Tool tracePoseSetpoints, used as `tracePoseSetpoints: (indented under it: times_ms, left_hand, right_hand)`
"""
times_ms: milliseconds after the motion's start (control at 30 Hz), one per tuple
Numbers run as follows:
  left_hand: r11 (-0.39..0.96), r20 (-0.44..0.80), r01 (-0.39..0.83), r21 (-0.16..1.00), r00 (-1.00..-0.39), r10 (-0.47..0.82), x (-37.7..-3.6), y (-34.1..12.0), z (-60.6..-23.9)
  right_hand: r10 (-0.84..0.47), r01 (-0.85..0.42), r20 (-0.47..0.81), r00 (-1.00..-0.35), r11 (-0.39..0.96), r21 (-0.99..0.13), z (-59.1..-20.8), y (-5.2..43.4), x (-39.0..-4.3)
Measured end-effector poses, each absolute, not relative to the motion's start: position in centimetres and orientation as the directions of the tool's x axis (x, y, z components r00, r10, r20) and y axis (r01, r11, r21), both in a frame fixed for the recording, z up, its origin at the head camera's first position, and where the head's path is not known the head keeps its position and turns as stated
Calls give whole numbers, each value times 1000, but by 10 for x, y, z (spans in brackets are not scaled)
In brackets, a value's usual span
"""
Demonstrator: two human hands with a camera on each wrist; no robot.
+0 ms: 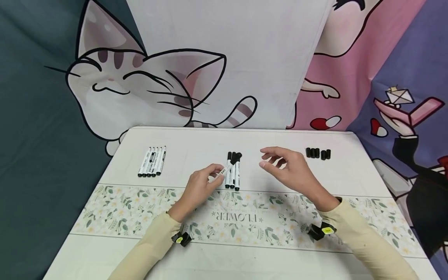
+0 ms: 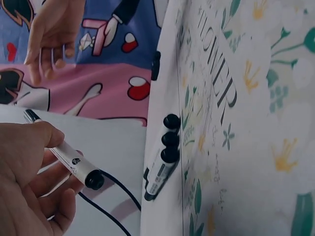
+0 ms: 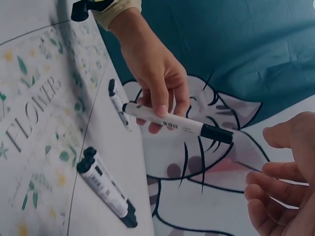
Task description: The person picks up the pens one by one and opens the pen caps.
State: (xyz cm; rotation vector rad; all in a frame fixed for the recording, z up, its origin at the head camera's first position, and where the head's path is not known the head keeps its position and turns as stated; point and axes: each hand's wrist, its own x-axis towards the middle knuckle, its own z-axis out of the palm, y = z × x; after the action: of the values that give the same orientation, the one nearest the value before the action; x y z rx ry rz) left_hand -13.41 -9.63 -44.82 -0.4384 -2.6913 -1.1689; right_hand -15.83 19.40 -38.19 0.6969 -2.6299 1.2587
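Observation:
My left hand (image 1: 203,184) pinches a white marker (image 3: 184,124) between thumb and fingers, with its black cap pointing toward my right hand. The held marker is above the table, tilted in the head view. Off to the right, my right hand (image 1: 288,169) hovers with loosely bent fingers and nothing in them, apart from the cap in the right wrist view. Below the held marker lie 3 capped white markers (image 1: 232,179) side by side; the held one partly covers them in the head view.
At the left, several uncapped white markers (image 1: 151,162) lie in a row with their tips away from me. Several loose black caps (image 1: 312,153) sit at the back right. A flower-printed band crosses the white table (image 1: 140,256), and a cartoon cloth (image 1: 273,77) hangs behind it.

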Motion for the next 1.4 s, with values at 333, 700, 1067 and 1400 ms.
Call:
tracePoseSetpoints:
  times_ms: [333, 700, 1067, 1400]
  left_hand:
    - [657, 382, 468, 591, -880, 284, -121, -92, -449]
    - [655, 422, 531, 538, -842, 335, -116, -91, -452]
    - [613, 504, 625, 483, -771, 389, -119, -82, -447]
    - [633, 540, 621, 462, -763, 354, -118, -77, -445]
  right_hand:
    - [-461, -555, 339, -820, 498, -666, -382, 173, -148]
    - [-520, -614, 352, -778, 510, -603, -396, 163, -143]
    - [-487, -598, 364, -794, 513, -616, -397, 162, -141]
    - [-475, -589, 362, -802, 524, -616, -392, 160, -137]
